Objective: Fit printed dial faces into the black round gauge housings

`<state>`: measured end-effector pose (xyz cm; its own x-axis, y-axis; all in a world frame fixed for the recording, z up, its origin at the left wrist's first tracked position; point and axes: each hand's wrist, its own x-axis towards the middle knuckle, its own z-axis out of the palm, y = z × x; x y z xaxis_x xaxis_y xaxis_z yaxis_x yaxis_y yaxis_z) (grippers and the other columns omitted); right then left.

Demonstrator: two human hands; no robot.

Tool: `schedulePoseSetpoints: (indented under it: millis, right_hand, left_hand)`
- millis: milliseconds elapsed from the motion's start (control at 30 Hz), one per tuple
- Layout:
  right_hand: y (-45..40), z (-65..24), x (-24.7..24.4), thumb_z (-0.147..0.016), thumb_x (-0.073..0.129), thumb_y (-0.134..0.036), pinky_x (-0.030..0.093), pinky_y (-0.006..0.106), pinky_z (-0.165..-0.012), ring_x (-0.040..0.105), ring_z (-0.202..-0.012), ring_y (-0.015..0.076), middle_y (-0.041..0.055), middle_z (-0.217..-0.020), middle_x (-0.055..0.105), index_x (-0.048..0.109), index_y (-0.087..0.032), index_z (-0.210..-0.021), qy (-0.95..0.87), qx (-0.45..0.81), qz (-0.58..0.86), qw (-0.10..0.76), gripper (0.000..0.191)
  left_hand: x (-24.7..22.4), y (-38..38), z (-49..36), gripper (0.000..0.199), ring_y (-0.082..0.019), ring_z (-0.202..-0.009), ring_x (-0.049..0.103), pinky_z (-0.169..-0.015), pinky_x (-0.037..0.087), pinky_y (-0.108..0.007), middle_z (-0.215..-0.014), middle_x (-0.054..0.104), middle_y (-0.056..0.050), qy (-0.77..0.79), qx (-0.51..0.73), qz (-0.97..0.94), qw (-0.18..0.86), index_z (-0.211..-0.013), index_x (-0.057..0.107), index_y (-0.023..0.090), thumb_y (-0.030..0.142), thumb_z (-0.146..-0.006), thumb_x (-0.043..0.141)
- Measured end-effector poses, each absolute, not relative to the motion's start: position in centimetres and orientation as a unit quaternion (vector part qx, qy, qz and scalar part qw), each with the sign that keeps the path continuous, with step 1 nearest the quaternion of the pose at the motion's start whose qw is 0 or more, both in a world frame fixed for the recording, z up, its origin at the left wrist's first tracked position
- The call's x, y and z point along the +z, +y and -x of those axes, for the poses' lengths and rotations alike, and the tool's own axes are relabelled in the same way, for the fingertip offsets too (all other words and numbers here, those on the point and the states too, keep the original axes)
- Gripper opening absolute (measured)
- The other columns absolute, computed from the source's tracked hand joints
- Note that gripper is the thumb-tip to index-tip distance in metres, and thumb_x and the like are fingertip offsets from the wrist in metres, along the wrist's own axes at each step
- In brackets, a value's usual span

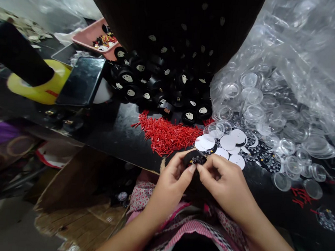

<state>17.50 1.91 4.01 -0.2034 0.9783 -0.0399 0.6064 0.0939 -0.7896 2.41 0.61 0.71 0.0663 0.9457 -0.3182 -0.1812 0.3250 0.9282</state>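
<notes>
In the head view my left hand (173, 178) grips a small black round case (192, 156) with a printed dial in it, above the table's front edge. My right hand (226, 176) is closed, with thumb and fingertips pinched against the dial's right side. Whatever lies between those fingertips is too small to make out. Just beyond my hands is a heap of thin red plastic pointers (169, 135). White paper discs (228, 142) and black printed dials (269, 161) are scattered beside my right hand. Many clear round covers (254, 114) spill from a bag at the right.
Black round cases (159, 83) pile up at the back under a large dark container (175, 15). A phone (81, 81) leans by a yellow spool (38, 89) at left. Behind stands a pink basket (88, 34). A cardboard box (73, 195) sits below the table edge.
</notes>
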Motion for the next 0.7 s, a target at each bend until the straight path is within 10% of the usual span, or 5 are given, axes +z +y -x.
schedulePoseSetpoints:
  millis: [167, 333, 700]
  right_hand:
    - [3.1, -17.9, 3.7, -0.091, 0.054, -0.017, 0.038, 0.034, -0.073, 0.055, -0.077, 0.0181, 0.0042, -0.086, 0.064, 0.064, -0.017, -0.098, -0.791, 0.216, 0.509, 0.261, 0.011]
    - [3.6, -17.4, 3.2, -0.09, 0.048, -0.013, 0.036, 0.034, -0.071, 0.053, -0.073, 0.0188, 0.0046, -0.076, 0.062, 0.06, -0.016, -0.08, -0.844, 0.114, 0.475, 0.221, 0.016]
    - [6.7, -18.2, 3.8, -0.093, 0.055, -0.022, 0.042, 0.033, -0.078, 0.061, -0.088, 0.0201, 0.0066, -0.097, 0.068, 0.065, -0.018, -0.101, -0.792, 0.204, 0.556, 0.149, 0.014]
  left_hand:
    - [0.5, 1.1, -2.2, 0.038, -0.024, -0.128, 0.056, -0.105, 0.048, -0.036, -0.137, 0.063, -0.003, 0.507, 0.419, -0.306, 0.688, -0.124, 0.063, 0.029, 0.03, -0.086, 0.066]
    - [0.2, 0.7, -2.7, 0.035, -0.026, -0.134, 0.05, -0.113, 0.04, -0.045, -0.138, 0.062, -0.001, 0.523, 0.426, -0.311, 0.669, -0.122, 0.066, 0.034, 0.042, -0.088, 0.063]
    - [-1.0, 0.8, -2.9, 0.038, -0.029, -0.132, 0.053, -0.109, 0.044, -0.049, -0.141, 0.059, -0.006, 0.506, 0.499, -0.212, 0.671, -0.123, 0.063, 0.027, 0.043, -0.089, 0.061]
